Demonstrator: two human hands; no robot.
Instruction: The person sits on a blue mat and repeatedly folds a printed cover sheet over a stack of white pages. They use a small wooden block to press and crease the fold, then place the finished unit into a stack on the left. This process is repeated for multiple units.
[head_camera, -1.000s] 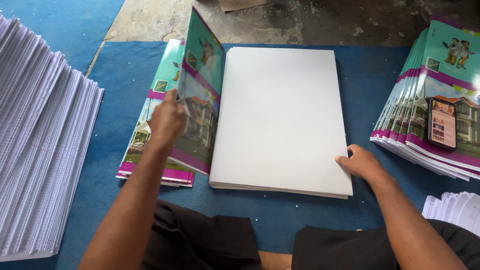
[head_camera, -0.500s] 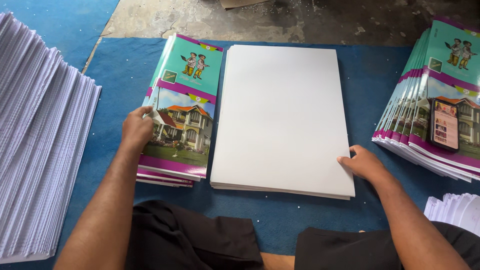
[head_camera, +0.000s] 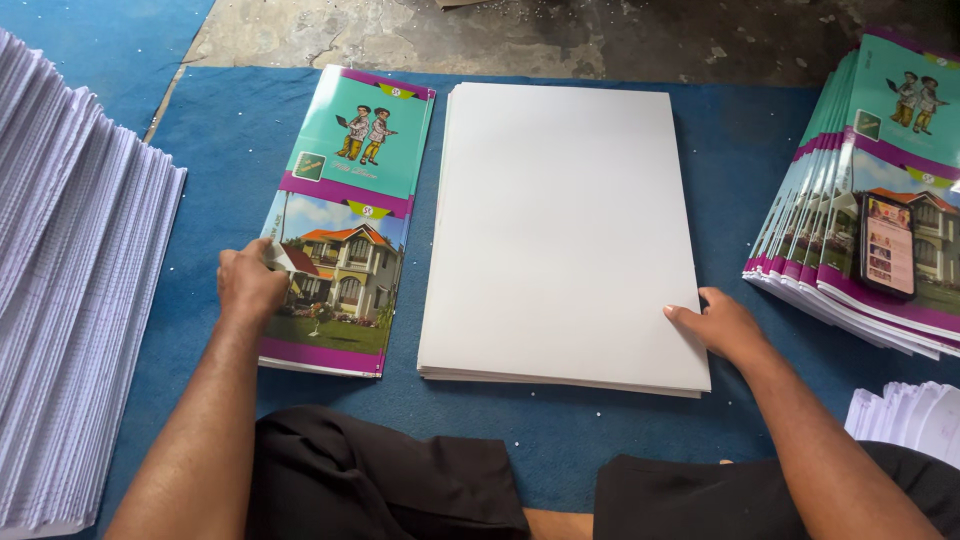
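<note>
The left hand (head_camera: 250, 285) sits at the left-centre of the frame, fingers curled on the left edge of the top printed cover (head_camera: 345, 215), pinching a lifted corner of it between thumb and fingers. That cover, teal above with two cartoon figures and a house picture below, lies face up on a short pile of the same covers left of centre on the blue mat (head_camera: 560, 420).

The right hand (head_camera: 722, 325) lies at the lower right of centre, palm down and fingers loosely spread, pressing the lower right corner of the stack of blank white sheets (head_camera: 560, 230); it grasps nothing, only rests on the paper. This white stack fills the middle of the frame, just beside the cover pile and not touching it.

At the right edge a fanned pile of more covers (head_camera: 850, 200) carries a phone (head_camera: 887, 245) lying screen up. Along the left edge runs a tall slanting stack of white page bundles (head_camera: 70, 300), and a smaller bit of white pages (head_camera: 910, 415) shows at the lower right. Bare concrete floor (head_camera: 600, 35) lies across the top
</note>
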